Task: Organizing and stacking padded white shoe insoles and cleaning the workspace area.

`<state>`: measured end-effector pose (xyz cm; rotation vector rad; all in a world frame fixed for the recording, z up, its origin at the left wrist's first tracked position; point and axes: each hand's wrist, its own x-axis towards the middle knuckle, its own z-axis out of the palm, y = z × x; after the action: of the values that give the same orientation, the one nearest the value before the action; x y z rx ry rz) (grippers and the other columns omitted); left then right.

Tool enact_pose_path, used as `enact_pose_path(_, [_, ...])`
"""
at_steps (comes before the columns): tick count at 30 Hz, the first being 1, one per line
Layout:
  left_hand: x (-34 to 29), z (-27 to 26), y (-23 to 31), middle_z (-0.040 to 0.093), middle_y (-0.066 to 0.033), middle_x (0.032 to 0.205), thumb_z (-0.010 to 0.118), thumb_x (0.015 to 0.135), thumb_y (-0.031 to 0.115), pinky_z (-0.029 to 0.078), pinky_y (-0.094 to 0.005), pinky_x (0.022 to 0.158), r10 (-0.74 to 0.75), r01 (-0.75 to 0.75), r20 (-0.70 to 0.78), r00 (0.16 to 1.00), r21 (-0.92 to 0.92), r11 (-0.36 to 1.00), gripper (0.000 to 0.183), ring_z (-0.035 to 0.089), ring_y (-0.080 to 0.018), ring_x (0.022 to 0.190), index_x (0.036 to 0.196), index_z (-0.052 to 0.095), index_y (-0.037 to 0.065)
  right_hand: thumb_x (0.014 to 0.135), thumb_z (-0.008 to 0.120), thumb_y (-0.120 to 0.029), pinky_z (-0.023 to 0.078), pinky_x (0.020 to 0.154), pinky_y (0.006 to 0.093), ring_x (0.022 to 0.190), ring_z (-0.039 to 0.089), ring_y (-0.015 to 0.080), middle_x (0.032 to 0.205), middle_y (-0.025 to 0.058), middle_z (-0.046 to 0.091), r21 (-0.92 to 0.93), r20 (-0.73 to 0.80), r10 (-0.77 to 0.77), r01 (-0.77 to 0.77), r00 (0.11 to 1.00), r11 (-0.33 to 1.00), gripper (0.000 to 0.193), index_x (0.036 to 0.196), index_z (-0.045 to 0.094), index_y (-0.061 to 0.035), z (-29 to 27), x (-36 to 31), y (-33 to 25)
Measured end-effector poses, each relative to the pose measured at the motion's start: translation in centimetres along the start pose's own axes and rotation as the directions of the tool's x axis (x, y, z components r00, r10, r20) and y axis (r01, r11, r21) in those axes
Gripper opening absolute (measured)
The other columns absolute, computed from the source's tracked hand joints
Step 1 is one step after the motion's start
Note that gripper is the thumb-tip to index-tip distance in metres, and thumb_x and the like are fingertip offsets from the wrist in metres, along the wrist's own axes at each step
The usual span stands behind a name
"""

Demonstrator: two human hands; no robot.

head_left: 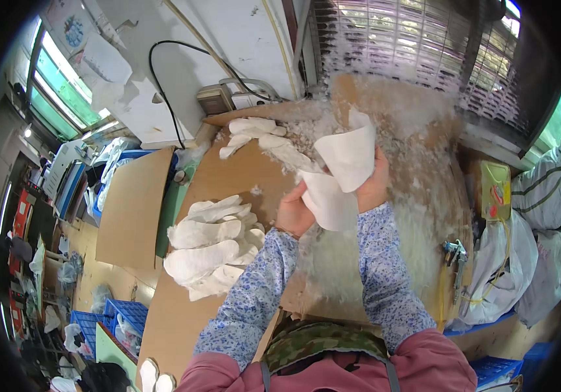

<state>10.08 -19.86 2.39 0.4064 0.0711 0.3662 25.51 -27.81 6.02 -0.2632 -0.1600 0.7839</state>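
In my left hand (295, 214) is a white insole (330, 204), bent into a curve and gripped at its left edge. My right hand (376, 184) grips a second white insole (348, 157) by its right side, also curved, its narrow end pointing up. The two insoles meet or overlap between my hands, above the cardboard work surface. To the left of my left forearm lies a heap of fuzzy white insoles (210, 245). Farther off, several more insoles (252, 135) lie loosely on the cardboard (228, 175).
Loose white fluff (417, 228) covers the surface right and far of my hands. A spray gun (455, 253) hangs at the right edge, near white sacks (502, 268) and a yellow container (495, 189). A mesh screen (391, 49) stands behind; blue crates (127, 317) are at lower left.
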Motion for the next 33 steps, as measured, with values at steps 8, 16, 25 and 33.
enact_pose_path(8, [0.0, 0.2, 2.6, 0.044, -0.0143, 0.134, 0.045, 0.094, 0.020, 0.032, -0.0438, 0.106, -0.012, 0.007, 0.034, 0.999, 0.144, 0.990, 0.045, 0.043, -0.0284, 0.123, 0.133, 0.036, -0.001, 0.092, 0.036, -0.017, 0.051, 0.086, 0.0443, 0.097, 0.061, 0.0305, 0.103, 0.0141, 0.062, -0.023, -0.120, -0.072, 0.070, 0.990, 0.997, 0.029, 0.106, 0.057, -0.0018, -0.9, -1.3, 0.3])
enact_pose_path(16, [-1.0, 1.0, 1.0, 0.042, -0.0129, 0.137, 0.047, 0.092, 0.017, 0.031, -0.0396, 0.106, -0.105, 0.102, 0.016, 0.994, 0.144, 0.984, 0.049, 0.042, -0.0254, 0.125, 0.135, 0.034, -0.001, 0.092, 0.036, -0.017, 0.050, 0.089, 0.0439, 0.092, 0.063, 0.0307, 0.098, 0.0163, 0.064, 0.353, 0.306, 0.022, -0.135, 0.952, 0.926, 0.030, 0.102, 0.057, 0.0010, -0.8, -3.6, 3.3])
enact_pose_path(25, [-1.8, 4.4, 5.6, 0.064, -0.0023, 0.082, 0.055, 0.090, 0.015, 0.047, -0.0228, 0.067, 0.250, -0.117, -0.044, 0.967, 0.794, 0.596, 0.016, 0.060, -0.0104, 0.073, 0.098, 0.062, 0.002, 0.090, 0.048, -0.011, 0.054, 0.072, 0.0354, 0.082, 0.063, 0.0217, 0.107, 0.0126, 0.060, -0.278, -0.285, -0.038, -0.045, 0.958, 0.960, 0.025, 0.111, 0.055, 0.0004, -9.9, -0.5, 1.3])
enact_pose_path(33, [-2.2, 12.6, 15.6, 0.059, -0.0011, 0.089, 0.057, 0.087, 0.014, 0.039, -0.0237, 0.083, 0.107, -0.126, 0.119, 0.987, 0.990, 0.060, 0.016, 0.051, -0.0092, 0.092, 0.092, 0.064, 0.000, 0.088, 0.056, -0.014, 0.049, 0.070, 0.0255, 0.074, 0.056, 0.0114, 0.086, 0.0046, 0.060, -0.891, 0.240, 0.019, 0.212, 0.971, 0.402, 0.021, 0.104, 0.058, -0.0008, -2.1, 0.1, -1.5])
